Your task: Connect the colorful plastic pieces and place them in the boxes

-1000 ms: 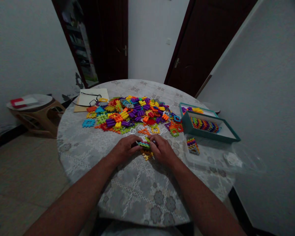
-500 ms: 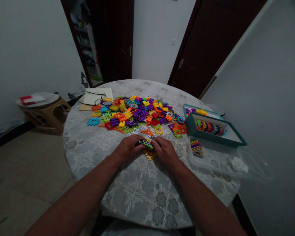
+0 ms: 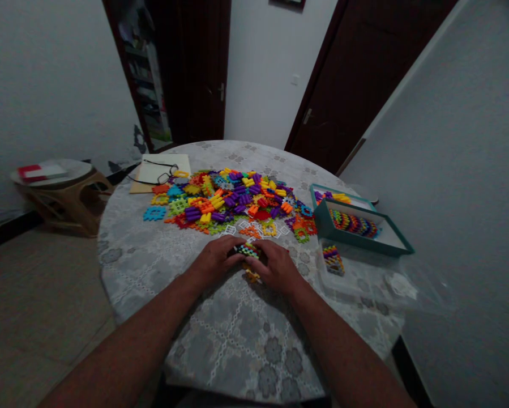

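Between my hands, near the middle of the table, is a small multicoloured block of interlocking plastic building pieces, with green and red showing. My left hand grips its left side, thumb toward me. My right hand closes on its right side, fingers curled over the far edge. Just below the block a yellow-orange notched piece lies on the cloth, partly covered by the right hand. Beyond my fingers are thin white square frames and an orange notched piece. The fingertips' exact contact is hard to see.
A large heap of coloured plastic pieces covers the table's far middle. Glasses rest on a pad at the left. On the right stand a teal box with joined pieces and a clear plastic tray holding another striped assembly.
My right hand has shifted its grip, its fingers now reaching further over the block and its thumb lower. The whole view has drifted slightly, so the table sits a little further left.
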`<state>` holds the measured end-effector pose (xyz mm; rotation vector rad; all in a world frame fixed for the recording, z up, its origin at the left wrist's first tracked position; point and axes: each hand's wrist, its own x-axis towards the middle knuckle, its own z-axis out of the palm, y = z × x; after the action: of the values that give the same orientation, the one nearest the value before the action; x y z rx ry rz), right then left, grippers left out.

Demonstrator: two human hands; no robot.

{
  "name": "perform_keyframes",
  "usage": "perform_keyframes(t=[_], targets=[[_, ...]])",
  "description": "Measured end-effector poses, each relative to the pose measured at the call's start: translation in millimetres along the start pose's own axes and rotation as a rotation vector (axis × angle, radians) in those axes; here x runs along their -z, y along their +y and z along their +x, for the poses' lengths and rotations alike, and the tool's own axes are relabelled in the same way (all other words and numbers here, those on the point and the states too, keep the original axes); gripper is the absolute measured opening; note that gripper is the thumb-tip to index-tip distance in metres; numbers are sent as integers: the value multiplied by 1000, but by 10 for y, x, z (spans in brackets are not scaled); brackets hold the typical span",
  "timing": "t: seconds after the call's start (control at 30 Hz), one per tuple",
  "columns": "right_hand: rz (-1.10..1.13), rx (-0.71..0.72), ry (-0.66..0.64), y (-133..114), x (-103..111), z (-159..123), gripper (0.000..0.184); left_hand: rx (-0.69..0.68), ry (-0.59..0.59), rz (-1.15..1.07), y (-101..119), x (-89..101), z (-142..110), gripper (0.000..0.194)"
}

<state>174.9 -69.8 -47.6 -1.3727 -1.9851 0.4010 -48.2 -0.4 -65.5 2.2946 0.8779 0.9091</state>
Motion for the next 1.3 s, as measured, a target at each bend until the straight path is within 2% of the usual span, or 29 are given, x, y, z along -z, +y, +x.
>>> perform_keyframes(t=[0.07,0.27,0.47,0.57,0.67,0.77,0.87,0.93,1.0,1.07,1.13,1.2,1.3], targets=[[-91,20,-26,-24,-18,12,27,9,-8,-7,0,22,11,25],[-263,-32,-82,-133,20,46,17,19,-22,-34,20,70,42,25],[-236,-31,-118,-215,72,80,24,19,-55,-27,30,86,56,27],[-272,-48,-156,-232,68,92,18,21,-55,-37,23,80,54,29],[-258,-92,-100,-261,148,89,13,37,-46,-71,36,86,46,35],[-211,-151,15,-274,459,96,10,57,-17,-73,59,106,39,38],[-214,-238,200,-164,1037,147,19,63,12,-37,64,115,39,37],[-372,-337,338,20,1490,209,25,72,19,-22,61,108,43,37],[-579,-498,381,281,1905,279,31,81,19,-20,59,98,48,38],[-745,-710,300,572,2216,329,38,89,17,-20,64,91,53,39],[-813,-892,170,837,2393,344,46,92,15,-18,71,91,57,40],[-808,-968,81,1045,2445,328,48,89,11,-15,76,96,61,41],[-773,-992,-2,1255,2377,291,42,86,-4,-4,66,99,62,41]])
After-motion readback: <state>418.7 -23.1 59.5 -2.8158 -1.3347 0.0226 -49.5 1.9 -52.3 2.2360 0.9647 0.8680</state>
